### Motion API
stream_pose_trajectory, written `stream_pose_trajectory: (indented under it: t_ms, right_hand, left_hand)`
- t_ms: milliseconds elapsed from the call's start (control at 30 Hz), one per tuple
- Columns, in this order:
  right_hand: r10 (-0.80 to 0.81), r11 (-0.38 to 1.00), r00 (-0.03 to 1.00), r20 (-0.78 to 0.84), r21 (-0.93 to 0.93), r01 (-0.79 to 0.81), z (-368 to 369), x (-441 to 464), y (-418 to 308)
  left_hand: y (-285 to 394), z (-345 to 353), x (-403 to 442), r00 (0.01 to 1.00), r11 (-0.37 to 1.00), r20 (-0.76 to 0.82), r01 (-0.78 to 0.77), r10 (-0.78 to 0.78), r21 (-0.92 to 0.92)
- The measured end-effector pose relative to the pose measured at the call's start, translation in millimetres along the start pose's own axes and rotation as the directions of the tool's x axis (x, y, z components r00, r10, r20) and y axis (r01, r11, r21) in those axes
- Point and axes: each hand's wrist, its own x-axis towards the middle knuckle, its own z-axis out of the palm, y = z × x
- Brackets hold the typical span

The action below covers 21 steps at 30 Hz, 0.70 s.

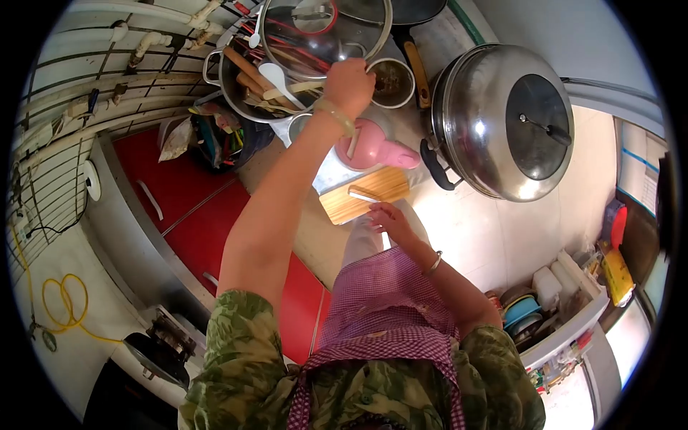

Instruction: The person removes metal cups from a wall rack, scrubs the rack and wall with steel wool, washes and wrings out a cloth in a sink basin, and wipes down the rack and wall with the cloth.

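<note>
My left hand is reached far forward, its fingers closed at the near rim of a clear glass lid. Below the lid, a metal pot holds wooden utensils and a white spoon. A metal cup stands just right of this hand. Nearer my body, my right hand has its fingers bent round the end of a narrow white object, over a striped wooden board. A pink long-handled scoop lies beyond the board.
A large domed steel pot with a black handle stands at right. Red cabinets and a bag of items are at left. A pan handle is at the top. Bowls sit on a shelf at lower right.
</note>
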Motion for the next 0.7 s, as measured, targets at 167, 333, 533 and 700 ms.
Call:
stream_pose_trajectory:
  t_ms: [167,333,533,700]
  right_hand:
    - [-0.032,0.975,0.999,-0.044,0.22,0.041,18.1,-30.9,-60.6]
    - [0.0,0.988,0.997,-0.081,-0.152,-0.012,28.4,-52.7,-118.1]
    - [-0.022,0.898,1.0,0.019,-0.44,0.028,36.8,-62.3,-134.7]
    - [0.04,0.733,0.998,0.056,-0.68,0.009,78.7,-87.5,-143.9]
  left_hand:
    - [-21.1,43.2,20.9,0.981,0.966,0.17,0.054,-0.099,0.251]
    - [2.8,0.7,-17.5,0.998,0.991,-0.053,-0.028,0.035,0.131]
    - [8.1,-58.5,-140.7,0.93,0.965,-0.26,0.252,-0.261,-0.069]
    - [-36.5,-30.4,-318.3,0.871,0.915,-0.294,0.342,-0.394,-0.213]
